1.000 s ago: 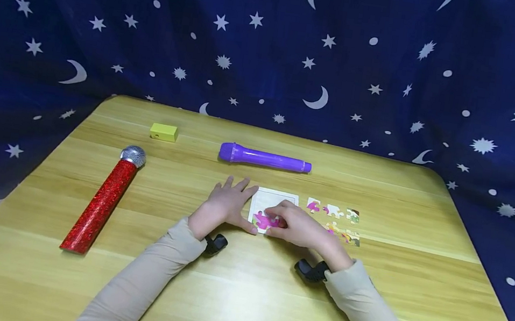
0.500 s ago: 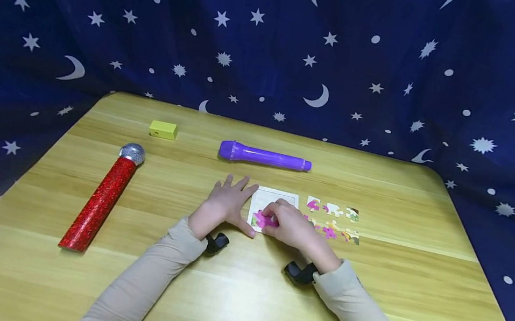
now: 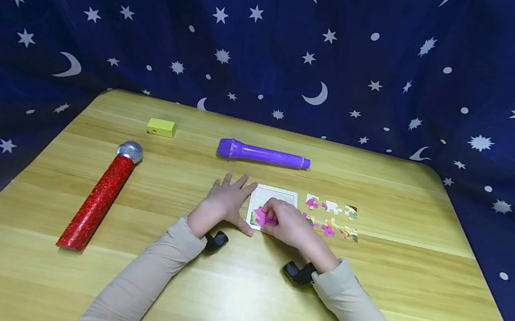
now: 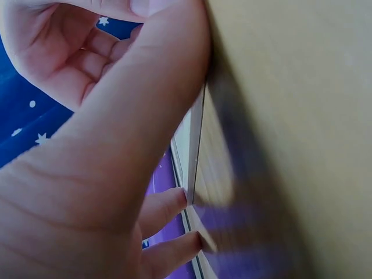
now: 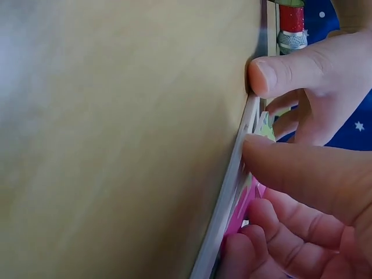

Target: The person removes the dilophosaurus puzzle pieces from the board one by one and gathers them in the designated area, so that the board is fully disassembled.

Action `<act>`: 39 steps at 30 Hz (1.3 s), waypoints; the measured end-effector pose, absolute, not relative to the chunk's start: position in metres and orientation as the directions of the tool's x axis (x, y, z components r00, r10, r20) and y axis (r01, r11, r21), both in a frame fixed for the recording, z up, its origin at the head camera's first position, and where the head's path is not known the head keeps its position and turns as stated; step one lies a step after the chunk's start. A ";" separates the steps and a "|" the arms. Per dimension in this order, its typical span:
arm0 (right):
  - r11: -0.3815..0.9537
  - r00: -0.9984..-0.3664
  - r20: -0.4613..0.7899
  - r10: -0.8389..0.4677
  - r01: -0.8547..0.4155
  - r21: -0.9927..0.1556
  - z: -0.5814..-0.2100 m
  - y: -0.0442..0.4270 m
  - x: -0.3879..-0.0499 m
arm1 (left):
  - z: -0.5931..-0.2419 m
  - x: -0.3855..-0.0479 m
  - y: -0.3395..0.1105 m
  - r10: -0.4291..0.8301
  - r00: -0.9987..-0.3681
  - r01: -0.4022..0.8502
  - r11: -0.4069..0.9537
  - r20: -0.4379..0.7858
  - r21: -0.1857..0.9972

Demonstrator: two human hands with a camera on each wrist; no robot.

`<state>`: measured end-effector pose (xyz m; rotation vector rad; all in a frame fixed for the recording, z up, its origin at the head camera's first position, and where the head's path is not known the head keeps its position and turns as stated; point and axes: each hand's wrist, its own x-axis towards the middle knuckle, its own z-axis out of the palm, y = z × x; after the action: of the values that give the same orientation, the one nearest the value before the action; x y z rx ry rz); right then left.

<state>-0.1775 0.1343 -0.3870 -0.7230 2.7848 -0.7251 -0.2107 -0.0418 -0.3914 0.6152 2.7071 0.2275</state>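
Observation:
A small white puzzle board (image 3: 274,194) lies on the table, with a pink piece and some green in its lower left corner. My left hand (image 3: 227,200) rests at the board's left edge, fingers spread, its thumb by the near left corner. Over the lower right part of the board is my right hand (image 3: 290,224), fingers curled, pinching a pink puzzle piece (image 5: 237,216) low against the board. In the right wrist view the right thumb touches the board's near edge. The right hand partly hides that piece in the head view.
Several loose puzzle pieces (image 3: 329,228) lie in two rows right of the board. Behind it is a purple toy microphone (image 3: 265,155). A red glittery microphone (image 3: 98,199) and a yellow block (image 3: 161,127) lie to the left. A starry blue curtain (image 3: 272,48) surrounds the table's far side.
My right hand has shifted slightly left over the board with the pink piece, uncovering more of the loose pieces behind it. The left hand holds its place at the board's edge.

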 end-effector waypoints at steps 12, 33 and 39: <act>0.779 -0.869 -0.079 -0.488 -0.393 -0.489 -0.384 0.132 -0.176 | -0.391 -0.211 -0.041 0.438 -0.843 0.381 0.896 -0.312 0.230; 0.623 -0.902 -0.062 -0.426 -0.243 -0.744 -0.394 0.143 -0.178 | -0.389 -0.210 -0.043 0.442 -0.834 0.378 0.894 -0.331 0.243; 0.568 -0.908 -0.099 -0.407 -0.166 -0.806 -0.396 0.147 -0.180 | -0.388 -0.210 -0.043 0.442 -0.831 0.373 0.893 -0.337 0.253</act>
<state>-0.1799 0.1473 -0.3958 -0.4737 2.5286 -1.2585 -0.2097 -0.0427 -0.3881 0.5989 2.6683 0.2478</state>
